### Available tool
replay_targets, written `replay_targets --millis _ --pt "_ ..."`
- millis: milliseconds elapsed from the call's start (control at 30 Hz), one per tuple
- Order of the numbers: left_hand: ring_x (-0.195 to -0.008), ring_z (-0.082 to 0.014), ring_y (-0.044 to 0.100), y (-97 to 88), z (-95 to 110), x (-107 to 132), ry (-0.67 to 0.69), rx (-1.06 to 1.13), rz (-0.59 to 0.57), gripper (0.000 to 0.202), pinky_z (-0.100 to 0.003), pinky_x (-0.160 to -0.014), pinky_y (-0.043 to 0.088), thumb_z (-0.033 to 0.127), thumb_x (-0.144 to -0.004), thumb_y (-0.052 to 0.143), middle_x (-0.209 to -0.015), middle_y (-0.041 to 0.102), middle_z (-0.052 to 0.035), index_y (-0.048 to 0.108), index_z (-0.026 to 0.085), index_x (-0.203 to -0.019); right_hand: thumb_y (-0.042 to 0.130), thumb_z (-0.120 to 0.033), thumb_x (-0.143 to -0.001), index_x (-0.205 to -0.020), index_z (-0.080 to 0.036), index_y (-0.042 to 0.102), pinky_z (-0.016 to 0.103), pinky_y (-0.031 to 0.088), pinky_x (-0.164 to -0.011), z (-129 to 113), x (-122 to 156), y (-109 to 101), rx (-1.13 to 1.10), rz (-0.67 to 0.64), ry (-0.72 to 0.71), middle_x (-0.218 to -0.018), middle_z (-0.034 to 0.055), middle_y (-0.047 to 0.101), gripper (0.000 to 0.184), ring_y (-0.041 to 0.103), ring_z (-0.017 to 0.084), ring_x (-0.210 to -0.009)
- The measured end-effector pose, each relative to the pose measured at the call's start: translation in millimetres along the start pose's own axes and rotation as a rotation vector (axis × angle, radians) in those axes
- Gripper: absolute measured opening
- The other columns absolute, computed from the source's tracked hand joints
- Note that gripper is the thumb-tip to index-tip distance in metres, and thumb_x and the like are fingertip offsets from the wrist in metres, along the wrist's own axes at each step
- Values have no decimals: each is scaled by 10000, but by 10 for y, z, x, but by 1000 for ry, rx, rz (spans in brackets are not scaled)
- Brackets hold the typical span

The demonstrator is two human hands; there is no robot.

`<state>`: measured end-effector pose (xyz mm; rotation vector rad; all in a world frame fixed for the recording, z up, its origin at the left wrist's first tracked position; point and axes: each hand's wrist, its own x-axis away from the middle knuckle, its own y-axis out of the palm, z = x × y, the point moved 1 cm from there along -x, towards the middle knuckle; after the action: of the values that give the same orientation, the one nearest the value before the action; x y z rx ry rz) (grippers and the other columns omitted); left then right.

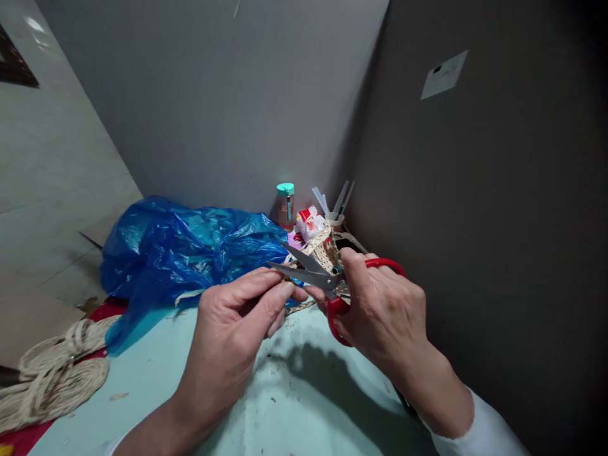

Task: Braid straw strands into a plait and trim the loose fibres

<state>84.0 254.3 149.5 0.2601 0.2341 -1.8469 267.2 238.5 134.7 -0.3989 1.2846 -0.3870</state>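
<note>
My right hand (pixel 382 310) grips red-handled scissors (pixel 311 277) by their loops. The blades stand apart and point left, over the fingertips of my left hand. My left hand (pixel 237 320) is closed in a pinch, with thumb and index finger together just under the lower blade. A pale braided cord (pixel 300 308) shows beside those fingertips, and my left hand appears to hold it; most of it is hidden by the fingers. Behind the scissors lies more pale woven braid (pixel 325 253), partly covered by the blades and my right hand.
A crumpled blue plastic bag (pixel 190 247) covers the table's back left. Coiled pale braid bundles (pixel 61 373) lie at the left edge. Farther back stand a jar with a turquoise lid (pixel 285 206), a red-and-white packet (pixel 310 221) and a cup (pixel 335 219) holding sticks. Grey walls (pixel 247 107) enclose the corner.
</note>
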Motion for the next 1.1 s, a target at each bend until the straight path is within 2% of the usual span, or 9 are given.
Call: replay_targets --millis 100,267,367,467,600,733,800,900,1100 --pt "-537 -76 396 -7 4 -8 13 -21 5 177 -227 -497 301 225 -917 637 -604 491 38 786 222 -823 480 -465 -945 -1069 -82 633 300 325 -522 0 3 10 -42 -7 0 -613 34 628 431 562 189 -527" --pt "-524 -82 416 -16 51 -27 76 -131 66 200 -215 -478 324 196 -861 653 -582 503 40 703 204 -667 510 -540 -927 -1035 -88 654 299 336 -518 -18 13 38 -114 -54 3 -608 22 629 487 587 186 -526" --pt "-499 -90 409 -13 80 -20 142 -264 132 149 -226 -437 304 199 -830 655 -583 535 38 717 217 -697 541 -549 -913 -1086 -76 652 298 348 -535 -25 27 64 -130 -58 11 -622 24 648 515 606 187 -546" --pt "-490 -97 417 -8 99 1 190 -372 182 143 -224 -476 368 202 -822 664 -569 541 44 725 232 -696 543 -446 -915 -1148 -57 636 304 347 -549 -22 53 92 -131 -54 -5 -621 21 654 462 603 190 -559" --pt "-614 -135 566 -7 120 21 203 -401 179 155 -235 -684 510 221 -825 662 -604 577 38 726 248 -686 506 -239 -845 -1174 -40 618 307 330 -536 -7 96 124 -149 -89 -21 -622 18 659 400 592 188 -559" --pt "-745 -162 655 -26 112 37 175 -372 152 149 -232 -750 540 226 -825 678 -610 615 41 760 279 -712 447 -112 -817 -926 -102 650 301 301 -506 6 113 141 -212 -76 -23 -571 7 627 231 545 163 -497" --pt "-753 -149 661 -45 104 47 183 -360 145 144 -226 -764 541 224 -822 696 -707 695 55 788 311 -753 438 -89 -853 -822 -132 623 295 288 -496 13 112 152 -250 -67 -23 -547 -2 607 192 511 146 -464" --pt "-745 -129 658 -82 100 55 198 -354 162 161 -211 -755 533 221 -823 719 -843 765 77 809 354 -818 430 -76 -893 -781 -143 598 290 268 -487 24 114 175 -280 -49 -24 -519 -14 576 213 467 132 -434" --pt "-646 -104 613 -139 94 53 156 -289 173 199 -192 -569 470 273 -863 726 -832 779 68 795 410 -990 478 -143 -898 -818 -166 566 271 282 -469 42 172 247 -425 -21 46 -516 -27 564 121 472 119 -416"
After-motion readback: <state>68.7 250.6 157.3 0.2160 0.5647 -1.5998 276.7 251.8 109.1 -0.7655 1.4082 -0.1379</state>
